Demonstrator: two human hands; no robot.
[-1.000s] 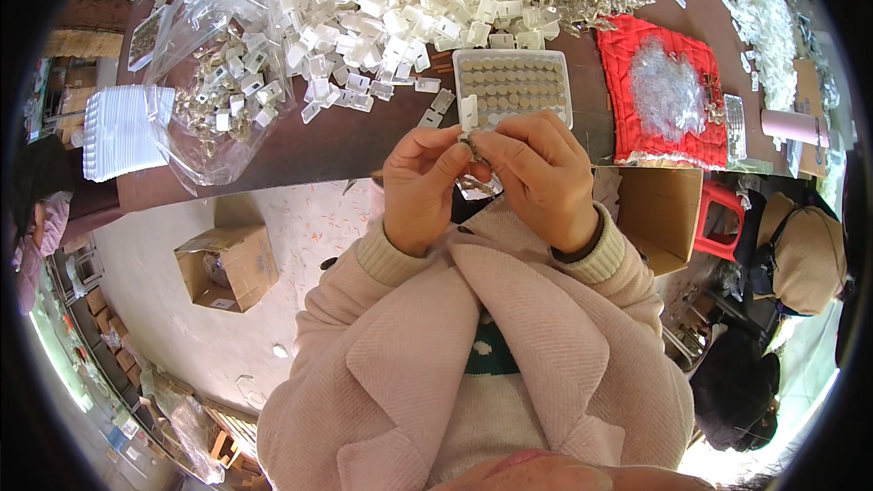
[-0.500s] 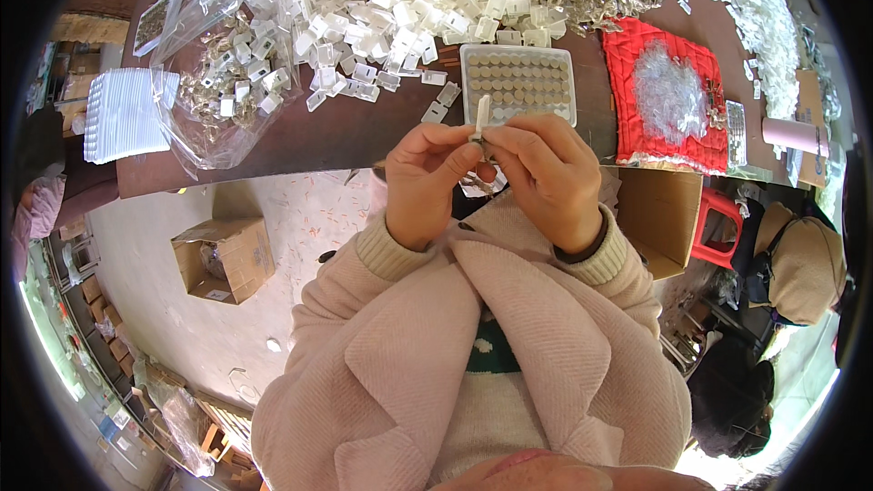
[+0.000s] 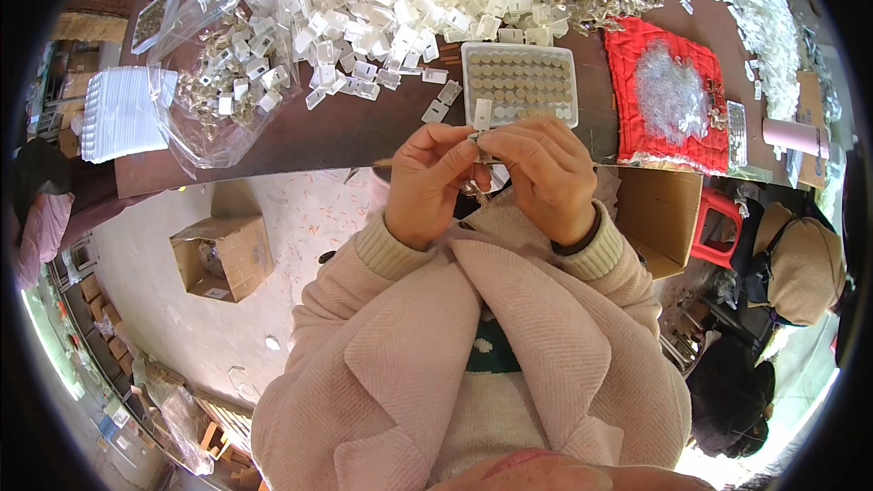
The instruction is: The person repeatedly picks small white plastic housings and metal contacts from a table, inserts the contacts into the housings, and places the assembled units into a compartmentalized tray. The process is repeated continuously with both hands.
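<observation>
The left hand (image 3: 429,177) and right hand (image 3: 550,173) meet in one narrow pinching grip on a small white plastic piece (image 3: 483,113), which juts beyond the fingertips. Fingers cover its lower end, and the bits beneath the grip are hard to make out. Just past the grip, on the dark brown table (image 3: 350,144), lies a tray (image 3: 467,68) of round discs; right of it, a red cloth (image 3: 627,132). Farther beyond, a heap of white plastic pieces (image 3: 391,5) runs off the upper edge. Left of and below the grip, an open cardboard box (image 3: 247,259) stands on the littered floor (image 3: 314,218); at far right, a red stool (image 3: 719,225) is partly hidden.
</observation>
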